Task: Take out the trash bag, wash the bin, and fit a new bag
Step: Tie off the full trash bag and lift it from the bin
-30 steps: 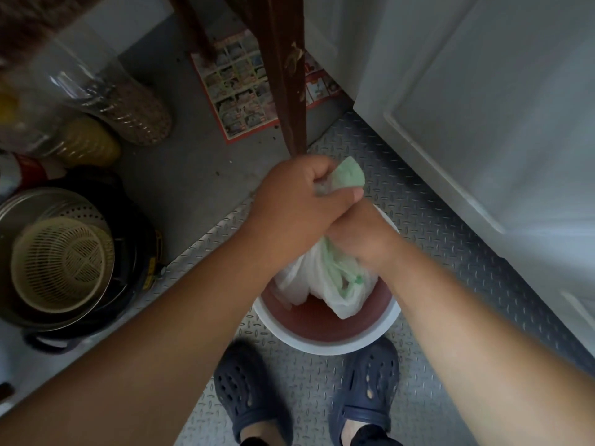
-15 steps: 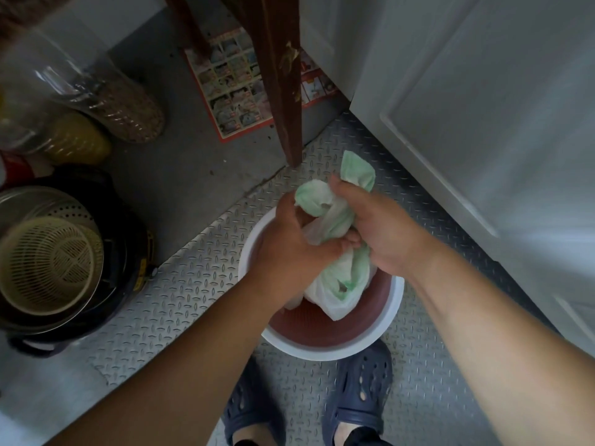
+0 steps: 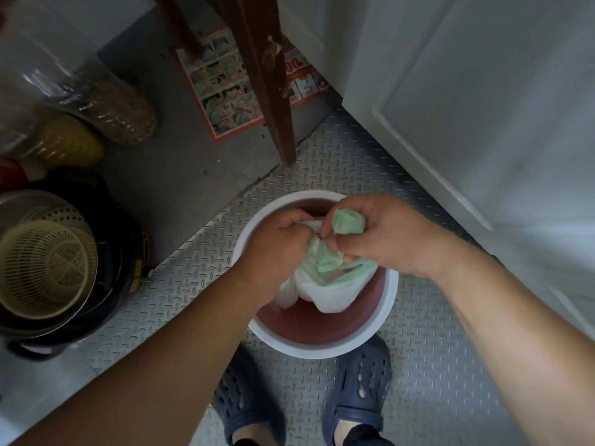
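A round bin [image 3: 383, 320] with a white rim and a reddish-brown inside stands on the metal floor between my feet. A filled trash bag [image 3: 328, 288], white and pale green, sits bunched up inside it. My left hand [image 3: 277, 243] grips the gathered neck of the bag over the bin's left side. My right hand [image 3: 380, 236] pinches a green tail of the same bag just to the right of the left hand. Both hands touch at the bag's top, and the knot area is partly hidden by my fingers.
A brown wooden leg [image 3: 273, 101] stands just behind the bin. White cabinet doors [image 3: 483, 107] line the right. At the left sit a dark pot holding a cream colander [image 3: 45, 268], plastic jars [image 3: 106, 101] and a printed leaflet [image 3: 225, 88] on the floor.
Both hands came down with the bag's neck from above the bin to its rim. The right hand shifted from under the left to grasp the green tail.
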The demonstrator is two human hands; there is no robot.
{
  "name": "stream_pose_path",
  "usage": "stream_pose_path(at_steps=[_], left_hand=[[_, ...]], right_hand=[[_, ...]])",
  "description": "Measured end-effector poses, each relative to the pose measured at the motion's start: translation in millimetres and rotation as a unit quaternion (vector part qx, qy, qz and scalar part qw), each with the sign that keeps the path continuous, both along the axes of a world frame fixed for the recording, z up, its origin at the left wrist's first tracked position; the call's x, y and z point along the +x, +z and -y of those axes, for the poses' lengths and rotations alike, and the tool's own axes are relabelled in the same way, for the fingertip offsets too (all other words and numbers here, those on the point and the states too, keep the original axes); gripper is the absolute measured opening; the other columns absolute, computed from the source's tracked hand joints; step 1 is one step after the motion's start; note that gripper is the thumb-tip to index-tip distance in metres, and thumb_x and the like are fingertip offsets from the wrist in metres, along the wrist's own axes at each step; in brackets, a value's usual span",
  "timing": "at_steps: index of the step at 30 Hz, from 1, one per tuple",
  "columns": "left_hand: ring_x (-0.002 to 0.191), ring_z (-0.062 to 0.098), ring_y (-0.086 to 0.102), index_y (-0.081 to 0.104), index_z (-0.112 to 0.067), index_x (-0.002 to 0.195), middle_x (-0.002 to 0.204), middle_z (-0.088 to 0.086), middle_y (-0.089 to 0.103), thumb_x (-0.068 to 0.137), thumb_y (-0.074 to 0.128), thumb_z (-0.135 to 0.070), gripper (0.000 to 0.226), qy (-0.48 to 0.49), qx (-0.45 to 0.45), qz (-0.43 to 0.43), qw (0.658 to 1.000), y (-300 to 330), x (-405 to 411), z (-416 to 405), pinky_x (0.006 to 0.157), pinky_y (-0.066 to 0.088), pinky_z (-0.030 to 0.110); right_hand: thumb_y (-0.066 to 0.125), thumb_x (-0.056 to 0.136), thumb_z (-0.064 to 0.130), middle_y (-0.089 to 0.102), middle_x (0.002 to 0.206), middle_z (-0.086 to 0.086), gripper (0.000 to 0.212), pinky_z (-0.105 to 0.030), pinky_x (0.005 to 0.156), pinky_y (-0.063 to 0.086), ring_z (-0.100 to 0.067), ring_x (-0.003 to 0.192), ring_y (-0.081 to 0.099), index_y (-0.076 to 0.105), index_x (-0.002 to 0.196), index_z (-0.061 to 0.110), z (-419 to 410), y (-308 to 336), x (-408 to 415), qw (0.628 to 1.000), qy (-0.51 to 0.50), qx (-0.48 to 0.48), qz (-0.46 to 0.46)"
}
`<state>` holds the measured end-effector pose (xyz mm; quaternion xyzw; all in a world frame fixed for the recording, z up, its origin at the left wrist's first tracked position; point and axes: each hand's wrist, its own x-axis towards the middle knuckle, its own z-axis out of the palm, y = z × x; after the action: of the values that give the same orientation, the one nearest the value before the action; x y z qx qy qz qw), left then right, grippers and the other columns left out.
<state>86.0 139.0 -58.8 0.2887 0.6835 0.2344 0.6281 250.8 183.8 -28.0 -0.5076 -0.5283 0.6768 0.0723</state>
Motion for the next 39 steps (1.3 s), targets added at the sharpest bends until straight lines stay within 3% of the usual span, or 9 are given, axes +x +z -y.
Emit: stream_pose_path(at_steps=[3,7,11,15,20,27,29,33,39], left_hand=[[0.057,0.01,0.06,0.068,-0.024,0.057,0.057,-0.006,0.065,0.081,0.049,0.005,0.043,0.002,-0.009,0.017,1.0,1,-1,0,0.059,0.046,0.026],[0.061,0.015,0.06,0.068,-0.021,0.059,0.058,-0.003,0.065,0.083,0.054,0.005,0.038,0.008,-0.011,0.019,1.0,5,-4,1,0.063,0.046,0.031],[0.076,0.024,0.061,0.073,-0.009,0.074,0.076,0.011,0.066,0.076,0.057,-0.014,0.016,-0.002,-0.019,0.054,0.998,12,-2,0,0.073,0.046,0.038],[0.104,0.028,0.071,0.078,-0.011,0.1,0.104,0.014,0.077,0.096,0.053,-0.046,0.043,0.079,-0.056,0.161,0.982,13,-1,-1,0.095,0.053,0.04],[0.096,0.035,0.074,0.079,-0.007,0.099,0.099,0.019,0.077,0.095,0.065,-0.021,0.02,0.135,-0.037,0.138,0.981,14,-2,-5,0.088,0.058,0.042],[0.067,0.016,0.072,0.079,-0.019,0.078,0.07,0.002,0.076,0.096,0.065,-0.026,0.024,0.162,0.021,-0.078,0.983,5,-24,6,0.071,0.059,0.034],[0.053,0.007,0.06,0.076,-0.018,0.075,0.055,-0.007,0.067,0.097,0.065,-0.028,0.026,0.138,0.023,-0.128,0.982,2,-32,16,0.062,0.053,0.028],[0.057,0.018,0.058,0.072,-0.011,0.07,0.059,0.002,0.064,0.097,0.064,-0.031,0.034,0.122,0.018,-0.189,0.974,-9,-45,36,0.065,0.052,0.035],[0.053,0.017,0.057,0.068,-0.015,0.06,0.051,-0.004,0.062,0.096,0.064,-0.035,0.041,0.165,-0.022,-0.216,0.962,-24,-54,52,0.06,0.046,0.031]], right_hand=[[0.07,0.081,0.021,0.06,0.076,0.009,0.019,-0.027,0.056,0.047,-0.007,0.068,0.057,0.054,0.089,0.028,7,-2,-6,0.941,0.144,0.238,0.194],[0.069,0.081,0.021,0.051,0.072,-0.003,0.024,-0.031,0.05,0.033,-0.032,0.064,0.056,0.052,0.094,0.01,18,-8,-18,0.866,0.13,0.413,0.252],[0.085,0.062,0.013,0.059,0.06,-0.013,0.033,-0.025,0.047,0.028,-0.031,0.044,0.055,0.058,0.076,0.001,29,-13,-23,0.841,0.028,0.471,0.266],[0.066,0.074,0.025,0.062,0.069,-0.011,0.022,-0.027,0.048,0.037,-0.03,0.056,0.058,0.06,0.075,0.004,34,-16,-29,0.818,-0.012,0.506,0.274],[0.066,0.08,0.021,0.064,0.088,-0.017,0.021,-0.04,0.068,0.049,-0.035,0.079,0.058,0.065,0.083,0.0,35,-17,-34,0.816,0.013,0.536,0.217],[0.068,0.088,0.033,0.06,0.075,0.0,0.027,-0.032,0.054,0.046,-0.023,0.066,0.057,0.057,0.076,0.011,63,-7,-10,0.873,0.034,0.414,0.255],[0.061,0.091,0.04,0.056,0.062,0.009,0.026,-0.028,0.049,0.044,-0.012,0.055,0.053,0.058,0.075,0.02,80,-9,-2,0.916,-0.017,0.32,0.242],[0.068,0.09,0.027,0.053,0.051,0.021,0.036,-0.011,0.045,0.033,0.0,0.047,0.048,0.052,0.06,0.04,108,-22,15,0.959,-0.177,0.144,0.17],[0.07,0.088,0.028,0.042,0.044,0.012,0.037,-0.026,0.046,0.027,-0.004,0.041,0.034,0.046,0.06,0.024,122,-35,44,0.955,-0.232,0.024,0.186]])
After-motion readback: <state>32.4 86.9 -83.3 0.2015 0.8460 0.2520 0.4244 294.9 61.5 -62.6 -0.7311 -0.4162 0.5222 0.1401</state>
